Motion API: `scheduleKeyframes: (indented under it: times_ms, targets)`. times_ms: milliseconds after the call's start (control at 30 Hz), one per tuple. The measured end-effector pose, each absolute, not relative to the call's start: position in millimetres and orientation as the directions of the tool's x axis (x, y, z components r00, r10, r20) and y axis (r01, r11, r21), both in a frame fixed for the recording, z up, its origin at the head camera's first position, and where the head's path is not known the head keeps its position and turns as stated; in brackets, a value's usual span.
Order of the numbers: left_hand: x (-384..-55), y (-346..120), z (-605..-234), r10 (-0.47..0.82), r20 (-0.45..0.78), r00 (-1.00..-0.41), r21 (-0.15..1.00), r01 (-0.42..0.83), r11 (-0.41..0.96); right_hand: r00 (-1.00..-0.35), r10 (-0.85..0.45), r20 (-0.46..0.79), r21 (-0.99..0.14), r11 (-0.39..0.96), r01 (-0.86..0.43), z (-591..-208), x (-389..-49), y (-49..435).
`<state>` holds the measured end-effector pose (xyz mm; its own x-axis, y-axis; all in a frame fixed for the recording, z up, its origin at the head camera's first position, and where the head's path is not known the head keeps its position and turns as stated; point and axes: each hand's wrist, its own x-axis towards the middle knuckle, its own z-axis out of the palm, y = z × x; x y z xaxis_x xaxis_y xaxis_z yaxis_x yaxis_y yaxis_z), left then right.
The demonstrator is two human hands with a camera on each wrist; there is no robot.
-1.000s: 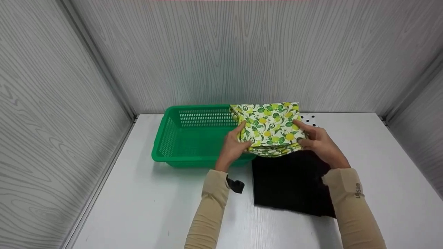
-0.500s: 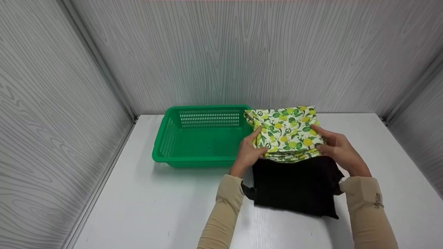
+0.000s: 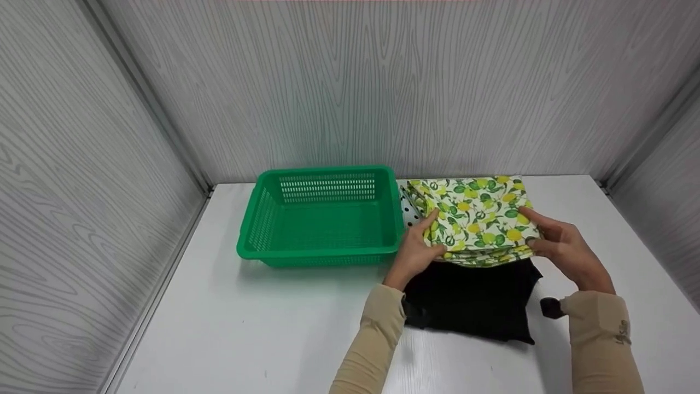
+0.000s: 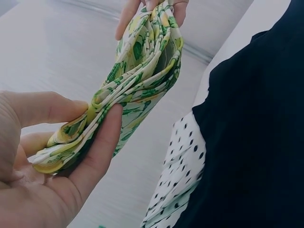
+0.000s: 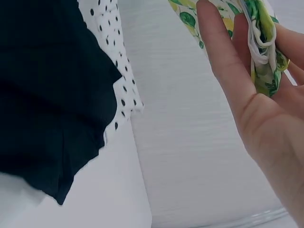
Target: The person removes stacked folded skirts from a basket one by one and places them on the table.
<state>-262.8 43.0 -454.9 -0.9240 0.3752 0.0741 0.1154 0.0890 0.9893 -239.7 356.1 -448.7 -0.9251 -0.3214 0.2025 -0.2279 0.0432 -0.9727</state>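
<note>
A folded cloth (image 3: 481, 216) with a lemon-and-leaf print is held up between both hands, its layers stacked. My left hand (image 3: 416, 249) pinches its left edge, thumb on one side and fingers on the other; the left wrist view shows the bunched layers of the lemon cloth (image 4: 137, 80) between them. At the opposite edge my right hand (image 3: 566, 249) grips the folds, also seen in the right wrist view. Beneath lies a black cloth (image 3: 470, 301) on the table. A white cloth with black dots (image 3: 409, 210) peeks out by the basket, mostly hidden in the head view.
A green plastic basket (image 3: 320, 254) with slotted sides stands left of the cloths, nothing visible inside it. The white table (image 3: 262, 323) meets grey wood-grain panels (image 3: 339, 87) at the back and both sides.
Both hands have carried the lemon-print cloth rightward and slightly toward the person, away from above the basket's right end. Basket and black cloth stay in place.
</note>
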Motion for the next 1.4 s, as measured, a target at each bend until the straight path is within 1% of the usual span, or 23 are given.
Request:
scheduleKeyframes:
  times_ms: [100,233,333,467,567,733,900,1067,1300,1400]
  targets:
    - [-260,52,-457,0.385,0.062,-0.921,0.988,0.111,0.105,-0.927,-0.317,0.200,-0.975,0.034,-0.222,-452,-233,366]
    - [-255,66,-460,0.383,0.041,-0.923,0.988,0.095,0.123,-0.911,-0.326,0.252,-0.968,-0.067,-0.244,-457,-229,377]
    - [-251,79,-463,0.390,0.022,-0.920,0.993,0.064,0.096,-0.903,-0.330,0.275,-0.961,-0.112,-0.251,-460,-223,387]
    - [-244,98,-467,0.410,-0.003,-0.912,1.000,0.005,0.019,-0.923,-0.305,0.233,-0.972,-0.083,-0.218,-464,-210,406]
    - [-238,111,-471,0.415,-0.019,-0.910,1.000,-0.021,0.001,-0.942,-0.276,0.189,-0.982,-0.038,-0.186,-468,-200,420]
    - [-230,131,-475,0.410,-0.022,-0.912,0.999,-0.008,0.037,-0.965,-0.216,0.151,-0.988,-0.015,-0.152,-475,-188,436]
    - [-220,153,-481,0.396,-0.044,-0.917,0.998,-0.025,0.053,-0.981,-0.144,0.126,-0.992,-0.024,-0.124,-483,-174,451]
    - [-208,175,-487,0.386,-0.059,-0.920,0.994,-0.019,0.105,-0.995,-0.074,0.068,-0.997,-0.046,-0.065,-488,-159,468]
    - [-197,197,-497,0.425,-0.016,-0.905,0.967,0.094,0.237,-0.994,-0.010,0.109,-0.992,-0.064,-0.108,-500,-146,483]
    - [-194,204,-501,0.453,-0.027,-0.891,0.950,0.119,0.289,-0.995,0.002,0.099,-0.992,-0.079,-0.099,-503,-145,488]
